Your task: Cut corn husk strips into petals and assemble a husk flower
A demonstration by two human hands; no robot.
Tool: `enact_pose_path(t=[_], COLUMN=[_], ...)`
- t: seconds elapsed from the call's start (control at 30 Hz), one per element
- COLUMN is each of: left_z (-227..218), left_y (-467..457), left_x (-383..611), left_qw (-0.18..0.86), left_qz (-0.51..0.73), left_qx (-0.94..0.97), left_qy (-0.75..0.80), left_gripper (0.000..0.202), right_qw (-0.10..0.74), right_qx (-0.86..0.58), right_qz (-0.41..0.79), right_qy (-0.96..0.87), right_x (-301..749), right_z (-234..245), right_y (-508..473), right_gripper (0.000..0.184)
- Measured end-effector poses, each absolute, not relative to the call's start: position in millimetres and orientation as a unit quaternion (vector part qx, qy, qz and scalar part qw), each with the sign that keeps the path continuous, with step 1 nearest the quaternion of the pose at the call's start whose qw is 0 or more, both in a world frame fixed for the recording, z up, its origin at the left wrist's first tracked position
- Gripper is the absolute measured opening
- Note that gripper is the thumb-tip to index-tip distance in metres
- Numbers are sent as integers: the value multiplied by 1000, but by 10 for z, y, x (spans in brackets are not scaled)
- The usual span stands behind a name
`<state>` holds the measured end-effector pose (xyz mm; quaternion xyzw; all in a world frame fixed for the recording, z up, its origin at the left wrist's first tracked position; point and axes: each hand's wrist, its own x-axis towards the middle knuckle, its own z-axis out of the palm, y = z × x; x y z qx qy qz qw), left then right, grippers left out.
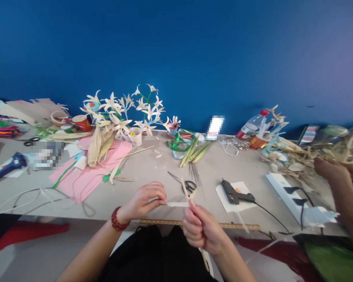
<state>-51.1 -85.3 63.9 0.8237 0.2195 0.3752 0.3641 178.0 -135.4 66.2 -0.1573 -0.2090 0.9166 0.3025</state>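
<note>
Head view: left hand [144, 200] at lower center, fingertips clamped on white strip [178, 204], right hand [202, 228] right of it, fingers closed around pale stick [184, 188], strip spanning between hands, black-handled scissors [190, 185] above, hot glue gun [235, 194] at center right.

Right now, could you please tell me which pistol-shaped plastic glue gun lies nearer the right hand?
The dark grey plastic glue gun, on white paper; the blue glue gun lies far left.

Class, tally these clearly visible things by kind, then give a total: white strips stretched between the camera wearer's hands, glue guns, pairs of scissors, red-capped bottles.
White strips: 1
Glue guns: 2
Pairs of scissors: 2
Red-capped bottles: 1
Total: 6
</note>
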Motion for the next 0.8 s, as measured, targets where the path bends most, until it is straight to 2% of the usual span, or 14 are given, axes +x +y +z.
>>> enact_pose_path(t=[0.13, 0.23, 0.3, 0.4, 0.53, 0.63, 0.7, 0.8], left_z=[628, 630, 626, 610, 595, 616, 644, 674], left_y=[-844, -846, -853, -872, -899, -907, -908, -905], left_x=[-509, -503, -488, -446, -397, -396, -410, -443], left_qw=[383, 388, 390, 385, 361, 338, 332, 335], left_qz=[388, 393, 396, 402, 391, 387, 387, 386], left_qx=[808, 799, 792, 784, 800, 814, 819, 823], left_qy=[225, 239, 252, 276, 279, 272, 263, 248], left_gripper=[11, 10, 11, 12, 9, 9, 10, 10], right_qw=[319, 330, 350, 391, 362, 356, 352, 329], right_qx=[-47, -17, -69, -229, -381, -432, -429, -377], right_qz=[932, 930, 916, 842, 706, 616, 616, 728], right_qy=[-167, -159, -187, -294, -476, -554, -559, -468], right_x=[1862, 1881, 1850, 1731, 1532, 1453, 1444, 1474], right_z=[659, 651, 618, 519, 425, 455, 493, 531], right_y=[-1343, -1341, -1348, -1371, -1384, -1354, -1332, -1313], right_gripper=[55, 55, 55, 53, 50, 55, 57, 54])
